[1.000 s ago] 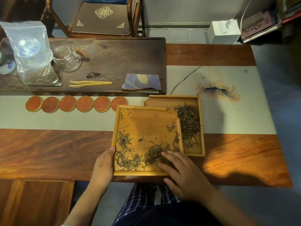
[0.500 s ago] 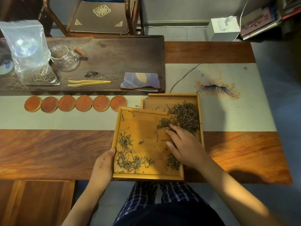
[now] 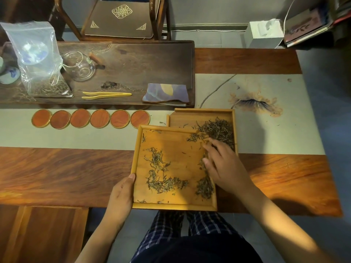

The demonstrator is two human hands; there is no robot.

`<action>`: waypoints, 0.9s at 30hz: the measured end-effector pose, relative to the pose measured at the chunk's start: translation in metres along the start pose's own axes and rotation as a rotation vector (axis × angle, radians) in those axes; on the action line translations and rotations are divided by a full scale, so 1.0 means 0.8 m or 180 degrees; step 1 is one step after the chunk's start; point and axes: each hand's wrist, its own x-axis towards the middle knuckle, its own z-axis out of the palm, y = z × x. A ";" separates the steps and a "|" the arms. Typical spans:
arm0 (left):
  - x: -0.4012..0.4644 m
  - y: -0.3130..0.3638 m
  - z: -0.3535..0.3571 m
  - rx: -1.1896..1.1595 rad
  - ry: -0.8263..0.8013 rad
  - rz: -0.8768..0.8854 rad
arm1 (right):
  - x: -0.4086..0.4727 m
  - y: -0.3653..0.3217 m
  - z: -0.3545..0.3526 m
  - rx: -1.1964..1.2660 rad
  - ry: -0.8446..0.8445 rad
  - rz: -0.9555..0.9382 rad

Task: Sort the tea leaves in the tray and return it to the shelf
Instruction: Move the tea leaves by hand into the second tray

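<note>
A light bamboo tray (image 3: 137, 149) lies at the table's near edge, its right side overlapping a second bamboo tray (image 3: 204, 110) behind it. Loose tea leaves (image 3: 163, 184) are scattered over the near tray, and a dense heap of tea leaves (image 3: 220, 130) fills the far tray. My left hand (image 3: 121, 194) grips the near tray's left rim with the thumb on top. My right hand (image 3: 224, 166) lies flat over the near tray's right side, straight fingers resting on leaves near the overlap.
A dark wooden tea board (image 3: 142, 59) at the back carries a plastic bag of tea (image 3: 39, 61), a glass pitcher (image 3: 81, 67), bamboo tweezers (image 3: 106, 95) and a folded cloth (image 3: 166, 93). Several round coasters (image 3: 90, 118) line the runner. A chair (image 3: 119, 18) stands beyond the table.
My right hand swept leaves from the near tray's bottom edge up its right side toward the far tray, then drew back slightly. The left hand kept its grip.
</note>
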 end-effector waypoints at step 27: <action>-0.005 -0.005 -0.005 0.0057 -0.0047 -0.0007 | 0.022 0.025 0.019 -0.0303 -0.0447 0.0064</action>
